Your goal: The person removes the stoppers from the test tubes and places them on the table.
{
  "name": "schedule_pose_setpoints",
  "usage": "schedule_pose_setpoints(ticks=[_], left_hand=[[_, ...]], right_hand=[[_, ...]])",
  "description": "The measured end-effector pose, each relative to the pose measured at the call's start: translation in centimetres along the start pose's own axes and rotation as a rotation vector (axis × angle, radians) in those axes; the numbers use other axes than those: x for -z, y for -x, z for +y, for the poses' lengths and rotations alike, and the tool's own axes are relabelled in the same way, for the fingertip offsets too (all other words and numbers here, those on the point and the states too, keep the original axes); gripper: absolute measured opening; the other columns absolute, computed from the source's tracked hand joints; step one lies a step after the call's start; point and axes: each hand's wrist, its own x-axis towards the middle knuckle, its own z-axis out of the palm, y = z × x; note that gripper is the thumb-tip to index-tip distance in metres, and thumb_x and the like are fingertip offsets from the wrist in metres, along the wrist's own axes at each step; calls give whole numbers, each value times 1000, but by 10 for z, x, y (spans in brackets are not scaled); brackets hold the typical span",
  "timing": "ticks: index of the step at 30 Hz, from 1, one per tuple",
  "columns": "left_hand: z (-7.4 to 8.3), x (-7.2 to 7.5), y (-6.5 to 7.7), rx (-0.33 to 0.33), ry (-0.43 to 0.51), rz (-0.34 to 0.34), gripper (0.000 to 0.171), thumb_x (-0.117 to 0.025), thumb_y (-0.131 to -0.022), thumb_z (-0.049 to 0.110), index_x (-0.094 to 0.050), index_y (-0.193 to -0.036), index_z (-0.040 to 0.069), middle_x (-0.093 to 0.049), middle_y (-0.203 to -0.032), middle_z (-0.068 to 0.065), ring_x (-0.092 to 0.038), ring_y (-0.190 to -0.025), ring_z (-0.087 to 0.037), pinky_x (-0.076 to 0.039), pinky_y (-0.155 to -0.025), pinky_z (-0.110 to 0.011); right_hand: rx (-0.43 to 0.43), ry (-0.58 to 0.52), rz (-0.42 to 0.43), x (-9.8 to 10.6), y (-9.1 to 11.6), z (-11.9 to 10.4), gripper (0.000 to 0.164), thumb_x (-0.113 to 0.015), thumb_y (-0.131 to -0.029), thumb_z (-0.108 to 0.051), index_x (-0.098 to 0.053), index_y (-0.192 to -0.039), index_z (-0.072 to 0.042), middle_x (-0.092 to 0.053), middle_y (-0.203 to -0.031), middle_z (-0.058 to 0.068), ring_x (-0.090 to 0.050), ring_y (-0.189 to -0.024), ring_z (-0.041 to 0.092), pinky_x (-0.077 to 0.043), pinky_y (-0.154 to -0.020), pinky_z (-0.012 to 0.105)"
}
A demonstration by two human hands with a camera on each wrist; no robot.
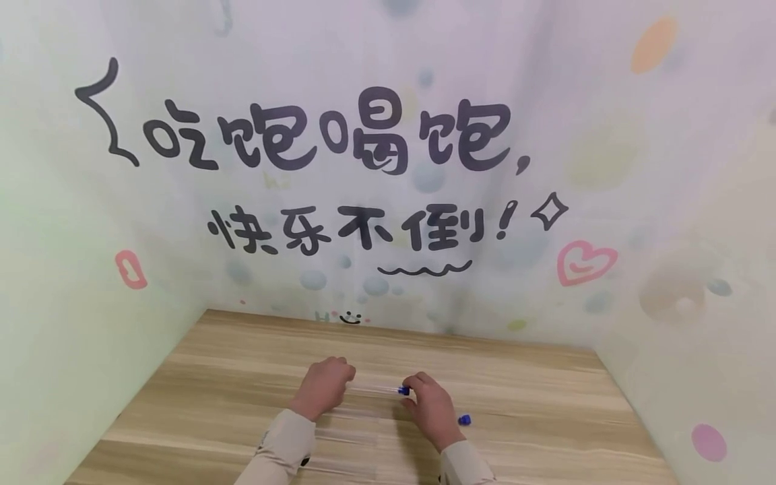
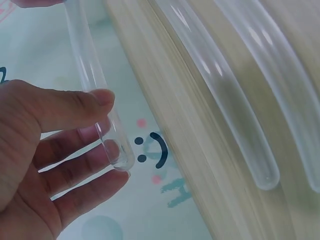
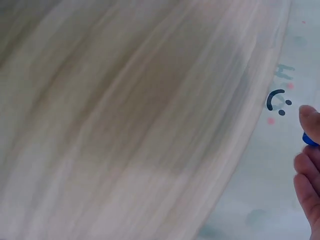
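Between thumb and fingers my left hand (image 1: 324, 387) pinches a clear test tube (image 2: 90, 55) close to its rounded bottom. The tube lies roughly level above the table, pointing right in the head view. A blue cap (image 1: 403, 391) sits at its right end, and my right hand (image 1: 433, 411) pinches that cap with thumb and fingers. Only an edge of the blue cap (image 3: 309, 140) shows in the right wrist view, the rest hidden by the hand. A second blue cap (image 1: 464, 419) lies on the table, right of my right hand.
More clear tubes (image 2: 220, 90) lie side by side on the wood-grain table (image 1: 533, 404), below and between my forearms in the head view. A printed backdrop (image 1: 376, 289) with dark lettering stands at the table's back edge, and pale walls rise on both sides.
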Motion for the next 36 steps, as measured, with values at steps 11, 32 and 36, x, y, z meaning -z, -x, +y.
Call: schedule_pose_setpoints(ticks=[11,32,36], left_hand=[[5,6,-3,-66,1,61,17,-76,-71,-2,-67,-75,12,-58,-69,0,-57,-63,-16,-44,-47,-26],[8,6,-10,-97,-17,66,21,-78,-67,-4,-72,-76,14,-59,-68,1,-58,-65,-14,-46,-50,-23],[11,6,-9,-105,-6,84,22,-78,-66,-5,-72,-74,14,-61,-67,1,-59,-64,-14,-46,-50,-22]], right_hand=[[77,76,88,9,-2,4,23,-83,-68,-7,-65,-82,-10,-59,-80,-4,-58,-72,10,-51,-64,23],[242,128,145,18,6,13,22,-83,-66,-7,-65,-78,-10,-58,-75,-4,-57,-67,7,-50,-60,20],[184,92,149,18,9,14,20,-82,-67,-7,-66,-78,-10,-60,-75,-4,-59,-66,8,-50,-59,21]])
